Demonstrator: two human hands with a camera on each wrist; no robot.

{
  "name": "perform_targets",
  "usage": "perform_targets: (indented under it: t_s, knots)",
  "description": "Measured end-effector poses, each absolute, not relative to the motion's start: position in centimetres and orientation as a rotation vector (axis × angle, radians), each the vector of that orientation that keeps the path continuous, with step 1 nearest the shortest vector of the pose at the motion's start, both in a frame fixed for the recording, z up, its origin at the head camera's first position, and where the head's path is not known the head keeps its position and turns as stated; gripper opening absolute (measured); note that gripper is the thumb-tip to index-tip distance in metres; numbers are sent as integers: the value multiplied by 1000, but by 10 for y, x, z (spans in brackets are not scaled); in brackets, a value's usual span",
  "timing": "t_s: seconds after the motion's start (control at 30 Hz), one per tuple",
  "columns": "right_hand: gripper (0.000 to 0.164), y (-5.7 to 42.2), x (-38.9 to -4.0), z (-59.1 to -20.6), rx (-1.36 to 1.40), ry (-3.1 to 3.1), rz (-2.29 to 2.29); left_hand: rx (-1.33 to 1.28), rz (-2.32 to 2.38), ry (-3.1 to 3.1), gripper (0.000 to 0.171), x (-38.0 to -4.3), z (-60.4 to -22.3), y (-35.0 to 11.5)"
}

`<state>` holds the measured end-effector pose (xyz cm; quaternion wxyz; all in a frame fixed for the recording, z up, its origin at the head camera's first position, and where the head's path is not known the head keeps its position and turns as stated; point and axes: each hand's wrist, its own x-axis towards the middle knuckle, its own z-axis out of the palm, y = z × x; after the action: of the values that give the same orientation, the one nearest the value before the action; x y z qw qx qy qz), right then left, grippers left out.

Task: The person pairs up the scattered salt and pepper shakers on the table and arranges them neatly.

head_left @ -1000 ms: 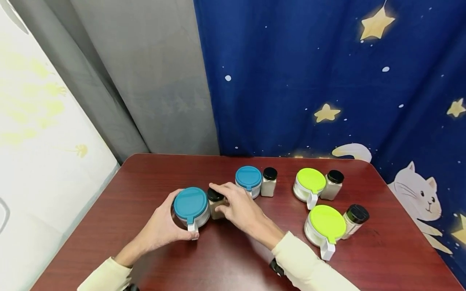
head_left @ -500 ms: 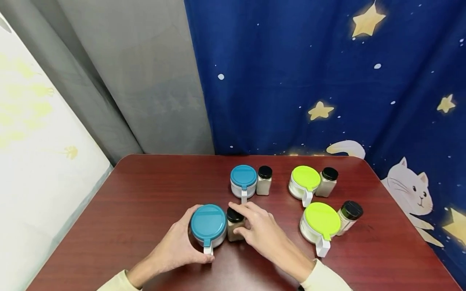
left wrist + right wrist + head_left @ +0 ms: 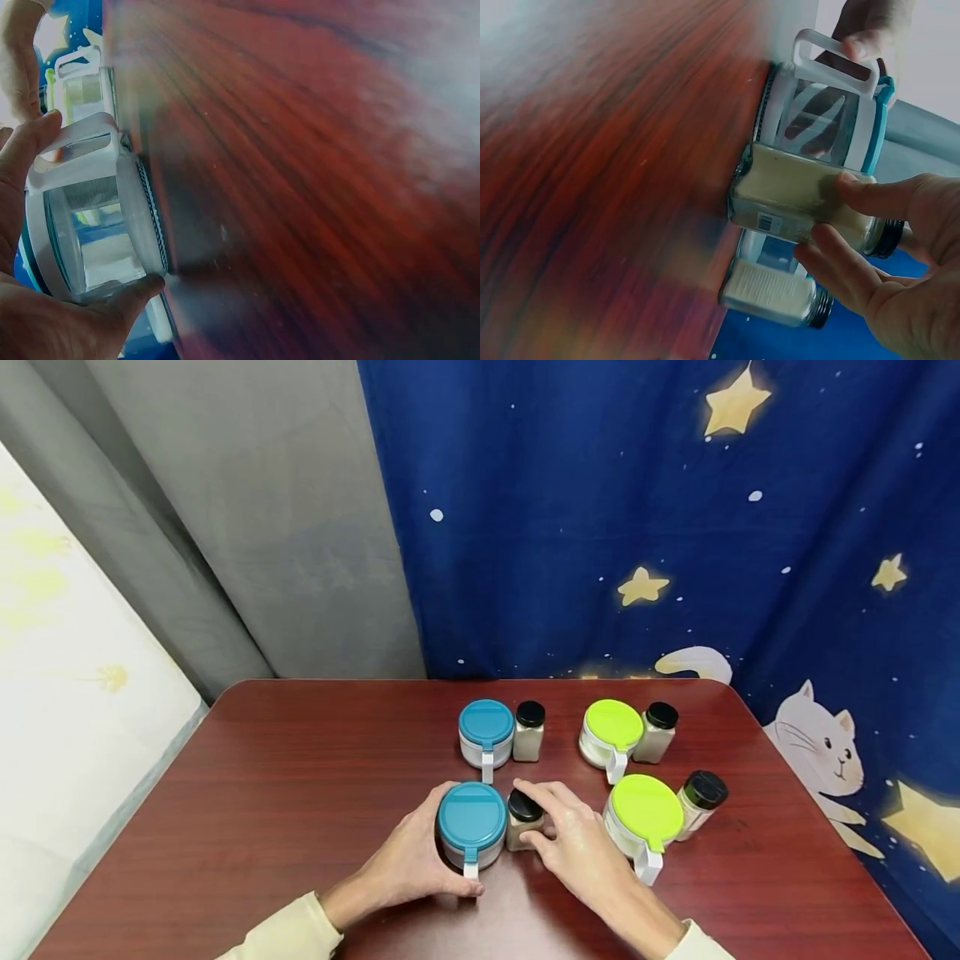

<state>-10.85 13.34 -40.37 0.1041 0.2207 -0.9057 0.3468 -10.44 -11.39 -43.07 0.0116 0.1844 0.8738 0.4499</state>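
My left hand [image 3: 408, 860] curls round a blue-lidded glass seasoning jar [image 3: 472, 817], its thumb by the white handle. In the left wrist view, fingers wrap the side of this jar [image 3: 97, 255], which stands on the table. My right hand [image 3: 588, 852] holds a square glass spice bottle [image 3: 521, 835] with a black lid, close to the right of that jar. The right wrist view shows light brown powder in the bottle [image 3: 787, 184], with thumb and fingers on its sides. Behind them stands another blue-lidded jar [image 3: 486, 724] beside a black-lidded bottle [image 3: 528, 743].
On the right of the reddish-brown table [image 3: 300, 760] stand two green-lidded jars, one at the back [image 3: 613, 724] and one nearer [image 3: 647, 810]. Each has a black-lidded bottle beside it: a rear bottle [image 3: 656, 739] and a front bottle [image 3: 700, 802]. A blue curtain [image 3: 555, 527] hangs behind.
Both hands have slid the blue-lidded jar and the spice bottle together rightward and nearer, to in front of the rear blue-lidded pair. The head view has turned slightly right.
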Motion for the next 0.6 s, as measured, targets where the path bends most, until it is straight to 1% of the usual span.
perform_targets:
  t_s: [0.2,0.4,0.47,0.6]
  knots:
    - [68,141,-106,-406,642,-2637,1062,580,1412,2706,113,-106,-430,-107]
    - [66,145,-106,-407,649,-2632,958,602,1454,2670,114,-110,-431,-103]
    - [68,146,-106,-408,647,-2642,888,581,1455,2658,120,-110,-432,-102]
    - [80,150,-103,-406,636,-2658,769,493,1378,2651,142,-106,-430,-104]
